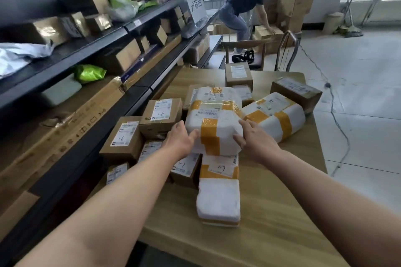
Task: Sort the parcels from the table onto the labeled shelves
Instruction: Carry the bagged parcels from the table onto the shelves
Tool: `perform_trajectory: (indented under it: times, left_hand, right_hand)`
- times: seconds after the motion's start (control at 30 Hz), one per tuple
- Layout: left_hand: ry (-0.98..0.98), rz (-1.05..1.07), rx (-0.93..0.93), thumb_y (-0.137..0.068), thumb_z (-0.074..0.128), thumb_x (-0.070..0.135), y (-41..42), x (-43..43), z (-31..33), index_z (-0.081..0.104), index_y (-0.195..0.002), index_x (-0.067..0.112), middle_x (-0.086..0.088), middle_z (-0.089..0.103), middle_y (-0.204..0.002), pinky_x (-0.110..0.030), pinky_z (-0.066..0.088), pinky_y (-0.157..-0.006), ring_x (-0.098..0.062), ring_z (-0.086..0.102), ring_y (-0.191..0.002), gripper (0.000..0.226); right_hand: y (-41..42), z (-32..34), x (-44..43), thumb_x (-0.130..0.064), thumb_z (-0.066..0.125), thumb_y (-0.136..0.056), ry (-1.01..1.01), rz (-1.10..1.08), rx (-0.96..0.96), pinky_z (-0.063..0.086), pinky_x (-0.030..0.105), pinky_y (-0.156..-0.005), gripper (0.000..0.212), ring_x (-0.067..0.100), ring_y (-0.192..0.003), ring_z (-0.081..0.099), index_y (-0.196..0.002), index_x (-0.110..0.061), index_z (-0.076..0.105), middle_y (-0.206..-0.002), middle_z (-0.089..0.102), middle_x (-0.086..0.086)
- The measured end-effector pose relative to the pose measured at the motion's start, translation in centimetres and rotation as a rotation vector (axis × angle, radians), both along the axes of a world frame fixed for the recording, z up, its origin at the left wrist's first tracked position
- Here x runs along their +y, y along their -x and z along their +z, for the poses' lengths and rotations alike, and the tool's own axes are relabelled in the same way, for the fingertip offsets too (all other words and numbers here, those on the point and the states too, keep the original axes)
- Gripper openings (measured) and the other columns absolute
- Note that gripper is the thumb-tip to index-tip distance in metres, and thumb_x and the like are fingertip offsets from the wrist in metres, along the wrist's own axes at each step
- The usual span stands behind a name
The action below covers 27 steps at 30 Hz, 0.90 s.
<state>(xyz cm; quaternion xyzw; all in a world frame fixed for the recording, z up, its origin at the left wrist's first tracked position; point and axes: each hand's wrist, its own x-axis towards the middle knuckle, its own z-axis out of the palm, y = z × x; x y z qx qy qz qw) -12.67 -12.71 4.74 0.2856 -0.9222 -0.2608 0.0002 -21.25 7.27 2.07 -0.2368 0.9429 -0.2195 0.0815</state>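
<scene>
Item in hand: white foam-wrapped parcel [213, 119], banded with yellow tape, lying atop the pile at mid-desk, overlapping the far end of a white parcel marked 1-7 [219, 191] and touching a third white parcel [275, 115] on its right. Left hand [181, 137] pressed to its near-left flank, thumb on the wrapping, remaining fingers partly hidden behind the edge. Right hand [255, 140] pressed to its near-right corner, fingers spread and fairly straight. Clamped between two palms rather than pinched; not clearly lifted off the pile.

Step judged: pick-up of one parcel for sorting, with most of the batch, cardboard boxes [124, 136] bearing handwritten codes among it, unsorted on the desk [271, 212]. Shelf code on this parcel not legible from here.

Next move likely calls for a level two-handed lift and a check of the code, then a swing left to the matching bay of the shelves [65, 65] — soft wrap, so probably some give under pressure
</scene>
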Motion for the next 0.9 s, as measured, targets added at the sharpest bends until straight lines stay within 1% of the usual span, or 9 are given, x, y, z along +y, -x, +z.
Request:
perform_trajectory:
  times: [0.07,0.17,0.27,0.33,0.43,0.5,0.63,0.77,0.9]
  left_hand:
    - [-0.024,0.000,-0.020,-0.098,0.043,0.050,1.1,-0.9,-0.3,0.032,-0.144,0.009,-0.011,0.035,-0.151,-0.043,0.034,-0.103,-0.031,0.036,-0.136,0.063]
    - [-0.089,-0.001,-0.027,-0.098,0.041,0.053,2.6,-2.1,-0.8,0.031,-0.145,0.010,-0.011,0.037,-0.150,-0.041,0.036,-0.099,-0.031,0.039,-0.134,0.065]
    - [-0.211,-0.010,-0.014,-0.097,0.040,0.056,4.3,-3.1,-1.2,0.032,-0.145,0.009,-0.012,0.042,-0.146,-0.036,0.036,-0.089,-0.031,0.045,-0.129,0.067]
    - [-0.316,-0.012,-0.002,-0.096,0.040,0.059,5.1,-3.6,-1.7,0.034,-0.144,0.011,-0.013,0.048,-0.142,-0.035,0.039,-0.090,-0.032,0.049,-0.125,0.068]
    - [-0.446,-0.019,0.016,-0.093,0.043,0.061,5.6,-4.3,-2.7,0.036,-0.142,0.015,-0.010,0.055,-0.133,-0.042,0.048,-0.094,-0.030,0.057,-0.113,0.068]
    - [-0.537,-0.010,0.058,-0.090,0.048,0.062,5.5,-4.7,-3.5,0.032,-0.143,0.018,-0.007,0.056,-0.130,-0.046,0.049,-0.094,-0.028,0.059,-0.109,0.071]
    - [-0.689,0.003,0.132,-0.086,0.053,0.065,5.1,-5.0,-5.0,0.022,-0.148,0.026,-0.006,0.053,-0.133,-0.051,0.046,-0.098,-0.029,0.057,-0.113,0.080]
    - [-0.735,0.011,0.181,-0.087,0.053,0.064,5.2,-4.5,-5.7,0.018,-0.150,0.026,-0.007,0.051,-0.137,-0.053,0.043,-0.101,-0.031,0.054,-0.118,0.081]
    - [-0.670,0.005,0.171,-0.087,0.051,0.063,5.6,-3.9,-5.3,0.020,-0.150,0.023,-0.008,0.048,-0.139,-0.052,0.042,-0.102,-0.032,0.051,-0.121,0.080]
  right_hand:
    - [0.7,-0.1,-0.7,-0.053,0.038,-0.096,0.023,-0.015,-0.009,0.027,0.047,-0.112,0.067,0.025,-0.144,0.020,-0.151,-0.021,0.017,-0.158,0.018,0.005]
    - [1.6,-0.1,-1.7,-0.056,0.038,-0.095,0.069,-0.049,-0.033,0.021,0.044,-0.115,0.070,0.023,-0.145,0.016,-0.152,-0.023,0.015,-0.159,0.015,0.004]
    - [2.3,-0.1,-2.6,-0.058,0.039,-0.093,0.102,-0.065,-0.075,0.020,0.044,-0.115,0.073,0.024,-0.145,0.016,-0.153,-0.026,0.011,-0.159,0.015,0.003]
    - [2.6,-0.3,-3.1,-0.059,0.041,-0.093,0.145,-0.074,-0.107,0.022,0.047,-0.114,0.075,0.026,-0.144,0.019,-0.153,-0.028,0.008,-0.159,0.017,0.003]
    - [2.3,-1.1,-3.9,-0.059,0.040,-0.093,0.233,-0.100,-0.181,0.018,0.048,-0.117,0.076,0.024,-0.146,0.012,-0.152,-0.034,0.000,-0.160,0.012,0.002]
    - [1.9,-1.7,-4.4,-0.057,0.041,-0.094,0.343,-0.132,-0.222,0.019,0.050,-0.116,0.073,0.025,-0.145,0.015,-0.151,-0.039,0.001,-0.159,0.017,0.003]
    - [1.1,-2.8,-5.2,-0.057,0.042,-0.093,0.506,-0.211,-0.293,0.020,0.053,-0.116,0.071,0.023,-0.145,0.015,-0.150,-0.043,0.002,-0.159,0.013,0.002]
    - [1.1,-3.5,-5.2,-0.052,0.042,-0.096,0.561,-0.244,-0.327,0.017,0.052,-0.117,0.069,0.022,-0.145,0.013,-0.151,-0.042,0.003,-0.159,0.012,0.002]
    - [1.3,-3.1,-4.9,-0.044,0.049,-0.095,0.677,-0.279,-0.387,0.029,0.052,-0.112,0.064,0.024,-0.137,0.032,-0.150,-0.040,0.016,-0.152,0.029,0.002]
